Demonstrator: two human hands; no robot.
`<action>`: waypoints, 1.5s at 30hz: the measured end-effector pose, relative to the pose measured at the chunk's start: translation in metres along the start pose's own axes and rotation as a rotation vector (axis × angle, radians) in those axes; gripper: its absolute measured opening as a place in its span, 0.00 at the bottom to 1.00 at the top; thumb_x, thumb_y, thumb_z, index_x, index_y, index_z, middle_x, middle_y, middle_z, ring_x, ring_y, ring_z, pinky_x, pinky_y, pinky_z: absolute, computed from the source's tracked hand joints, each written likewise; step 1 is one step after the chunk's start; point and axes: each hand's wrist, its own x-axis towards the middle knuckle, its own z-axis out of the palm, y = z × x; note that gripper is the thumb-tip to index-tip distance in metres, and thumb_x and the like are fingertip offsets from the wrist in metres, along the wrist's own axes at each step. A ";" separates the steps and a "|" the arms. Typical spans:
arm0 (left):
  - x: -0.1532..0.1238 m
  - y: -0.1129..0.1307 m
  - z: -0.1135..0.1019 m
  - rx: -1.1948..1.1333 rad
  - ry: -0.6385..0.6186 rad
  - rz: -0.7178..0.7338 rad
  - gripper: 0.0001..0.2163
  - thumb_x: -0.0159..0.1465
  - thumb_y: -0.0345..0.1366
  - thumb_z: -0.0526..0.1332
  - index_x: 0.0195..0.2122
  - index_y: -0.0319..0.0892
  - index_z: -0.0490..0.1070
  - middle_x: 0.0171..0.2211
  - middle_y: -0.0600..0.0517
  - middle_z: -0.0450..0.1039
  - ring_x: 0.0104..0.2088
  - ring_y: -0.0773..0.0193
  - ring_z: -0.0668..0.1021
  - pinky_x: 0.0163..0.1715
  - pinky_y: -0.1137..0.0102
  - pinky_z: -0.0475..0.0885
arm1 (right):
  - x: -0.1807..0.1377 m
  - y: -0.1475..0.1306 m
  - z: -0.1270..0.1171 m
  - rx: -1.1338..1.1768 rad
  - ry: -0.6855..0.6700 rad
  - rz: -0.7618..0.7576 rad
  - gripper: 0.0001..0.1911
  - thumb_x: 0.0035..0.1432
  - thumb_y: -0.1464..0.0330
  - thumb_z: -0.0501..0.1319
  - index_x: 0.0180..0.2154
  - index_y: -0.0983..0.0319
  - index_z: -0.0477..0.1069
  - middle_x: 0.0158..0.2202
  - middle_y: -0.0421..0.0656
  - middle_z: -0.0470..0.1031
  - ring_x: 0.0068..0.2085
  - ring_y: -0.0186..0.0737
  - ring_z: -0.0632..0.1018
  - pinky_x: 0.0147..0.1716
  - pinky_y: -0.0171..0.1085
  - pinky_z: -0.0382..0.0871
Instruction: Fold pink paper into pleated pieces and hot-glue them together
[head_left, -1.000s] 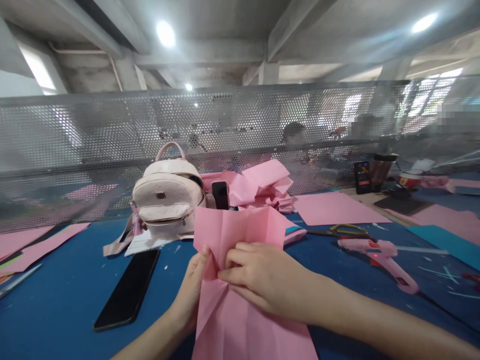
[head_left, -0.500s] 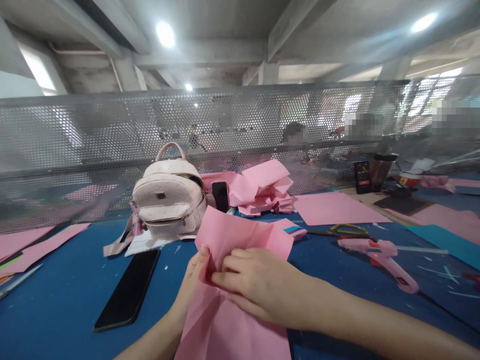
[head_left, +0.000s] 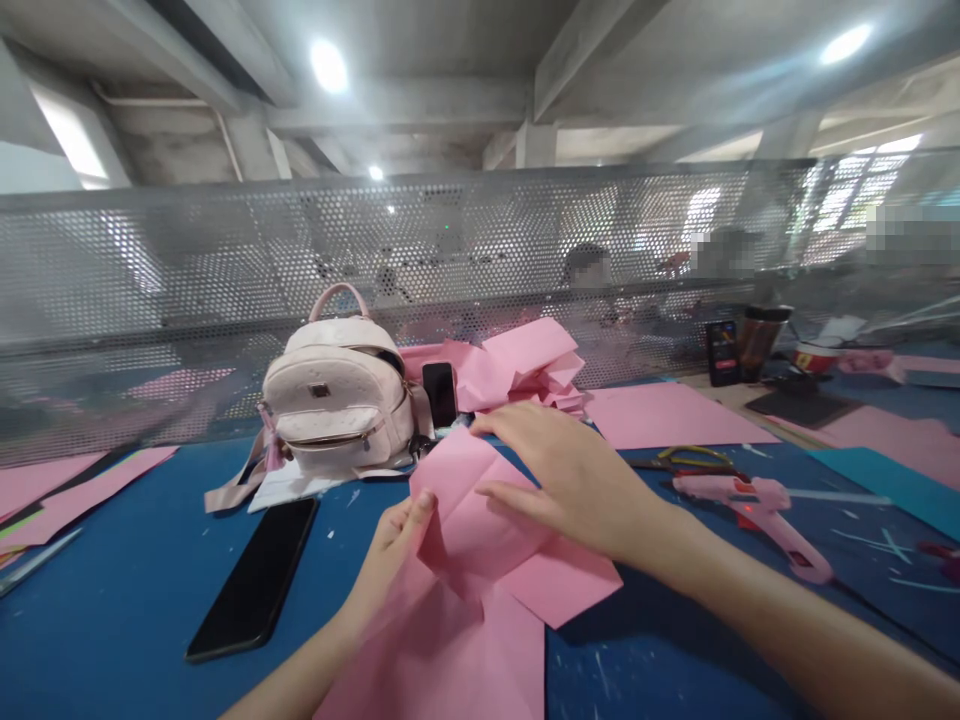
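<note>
A creased sheet of pink paper (head_left: pixel 442 650) stands partly folded in front of me, its upper part bent into flaps and its lower end running out of view. My left hand (head_left: pixel 397 540) pinches the paper's left edge, thumb on the near side. Over the upper right of the sheet is my right hand (head_left: pixel 581 485), thumb and fingers apart. Its fingertips lie at the top corner and on the folded face; whether they press on it I cannot tell. One flap sticks out to the right below my right wrist.
A black phone (head_left: pixel 255 580) lies left of my arm, behind it a pale pink backpack (head_left: pixel 337 400). Crumpled pink paper (head_left: pixel 525 360) is piled against the perforated metal screen (head_left: pixel 480 230). On the right are scissors (head_left: pixel 694 460) and a pink glue gun (head_left: pixel 772 515) with its cord.
My right hand has lifted from the middle fold, moved up and right, and spread its fingers. The paper's upper part has folded over, with a flap now out to the right. My left hand keeps its pinch.
</note>
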 end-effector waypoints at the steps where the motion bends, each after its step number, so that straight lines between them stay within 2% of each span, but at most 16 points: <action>1: -0.001 0.002 0.001 0.022 -0.022 -0.001 0.26 0.54 0.60 0.65 0.21 0.39 0.67 0.15 0.56 0.65 0.15 0.68 0.68 0.16 0.74 0.62 | 0.001 0.005 0.001 0.046 -0.072 0.081 0.18 0.58 0.60 0.65 0.47 0.60 0.70 0.43 0.45 0.76 0.43 0.47 0.75 0.40 0.42 0.66; 4: -0.002 0.003 0.003 0.087 -0.055 0.021 0.27 0.54 0.61 0.64 0.19 0.40 0.64 0.13 0.57 0.61 0.14 0.72 0.62 0.16 0.75 0.58 | 0.005 0.018 0.009 0.215 -0.213 0.197 0.08 0.58 0.62 0.64 0.36 0.59 0.70 0.30 0.37 0.73 0.30 0.36 0.72 0.28 0.34 0.58; 9: 0.008 -0.009 -0.006 0.174 -0.076 0.081 0.29 0.53 0.62 0.64 0.18 0.42 0.54 0.16 0.60 0.53 0.18 0.75 0.54 0.17 0.76 0.48 | 0.011 0.028 0.022 0.448 -0.132 0.165 0.05 0.57 0.68 0.63 0.31 0.61 0.68 0.25 0.34 0.65 0.28 0.32 0.66 0.27 0.32 0.54; 14: 0.013 -0.016 -0.012 0.221 -0.139 0.085 0.29 0.55 0.61 0.63 0.17 0.42 0.54 0.17 0.59 0.52 0.19 0.74 0.53 0.19 0.74 0.47 | 0.012 0.028 0.024 0.576 -0.122 0.188 0.08 0.58 0.68 0.61 0.29 0.61 0.64 0.24 0.33 0.60 0.26 0.30 0.63 0.26 0.31 0.53; 20: 0.010 -0.010 -0.008 0.242 -0.230 0.071 0.29 0.56 0.62 0.60 0.16 0.42 0.53 0.17 0.59 0.49 0.20 0.74 0.51 0.20 0.73 0.46 | 0.012 0.032 0.026 0.606 -0.139 0.187 0.08 0.59 0.67 0.61 0.30 0.61 0.64 0.24 0.33 0.59 0.27 0.31 0.62 0.25 0.31 0.53; 26: 0.005 -0.003 -0.004 0.300 -0.223 0.109 0.30 0.57 0.62 0.60 0.16 0.43 0.51 0.17 0.59 0.47 0.19 0.74 0.50 0.19 0.73 0.44 | 0.012 0.030 0.026 0.587 -0.139 0.172 0.07 0.59 0.67 0.61 0.30 0.61 0.64 0.24 0.33 0.61 0.27 0.31 0.63 0.26 0.32 0.53; 36: -0.002 0.005 -0.002 0.439 -0.156 0.170 0.28 0.62 0.60 0.53 0.17 0.43 0.51 0.16 0.58 0.49 0.19 0.72 0.52 0.19 0.73 0.48 | 0.012 0.032 0.028 0.641 -0.078 0.142 0.06 0.62 0.65 0.59 0.35 0.61 0.66 0.25 0.33 0.61 0.27 0.31 0.63 0.26 0.32 0.54; 40: -0.004 0.027 -0.006 0.569 -0.141 0.247 0.26 0.63 0.58 0.51 0.18 0.43 0.55 0.18 0.56 0.53 0.20 0.70 0.56 0.20 0.72 0.50 | 0.013 0.032 0.026 0.665 -0.059 0.116 0.08 0.63 0.64 0.59 0.41 0.62 0.68 0.30 0.37 0.68 0.30 0.34 0.69 0.29 0.32 0.61; 42: -0.006 0.044 -0.012 0.658 -0.085 0.317 0.24 0.64 0.54 0.52 0.17 0.43 0.53 0.17 0.57 0.50 0.20 0.69 0.55 0.21 0.72 0.48 | 0.013 0.029 0.024 0.637 0.041 0.100 0.10 0.63 0.66 0.59 0.45 0.61 0.68 0.40 0.41 0.73 0.39 0.38 0.73 0.37 0.35 0.66; 45: -0.011 0.071 -0.023 0.804 0.010 0.421 0.22 0.63 0.47 0.57 0.16 0.42 0.54 0.16 0.57 0.51 0.20 0.69 0.53 0.23 0.69 0.43 | 0.010 0.015 0.019 0.535 0.264 0.036 0.13 0.64 0.70 0.58 0.51 0.58 0.65 0.50 0.44 0.71 0.48 0.39 0.73 0.49 0.39 0.66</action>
